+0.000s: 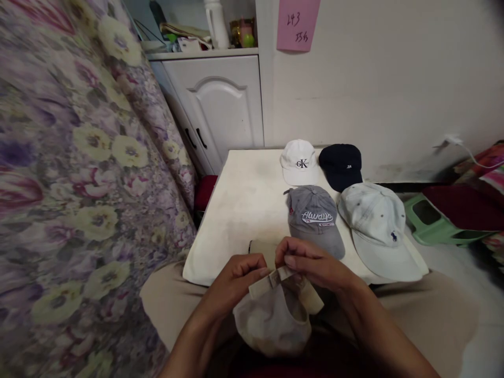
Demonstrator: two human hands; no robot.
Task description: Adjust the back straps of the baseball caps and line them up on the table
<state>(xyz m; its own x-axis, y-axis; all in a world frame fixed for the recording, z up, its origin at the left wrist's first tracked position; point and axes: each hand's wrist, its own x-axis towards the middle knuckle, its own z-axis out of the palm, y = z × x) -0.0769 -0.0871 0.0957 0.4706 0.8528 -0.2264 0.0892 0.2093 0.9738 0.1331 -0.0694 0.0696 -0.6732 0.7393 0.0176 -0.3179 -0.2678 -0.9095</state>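
Note:
A beige baseball cap is held over my lap, its back opening and strap toward the table. My left hand pinches the strap at its left part. Opposite it, my right hand grips the strap near its buckle end, fingers closed. Part of the cap's brim shows beyond my fingers, over the table edge. Just past my right hand lies a grey cap with "Always" lettering. Beside that is a pale washed cap with a small dark horse emblem.
On the cream-covered table, a white cap and a navy cap sit at the back. A flowered curtain hangs at left, a white cabinet stands behind, and a green stool is at right.

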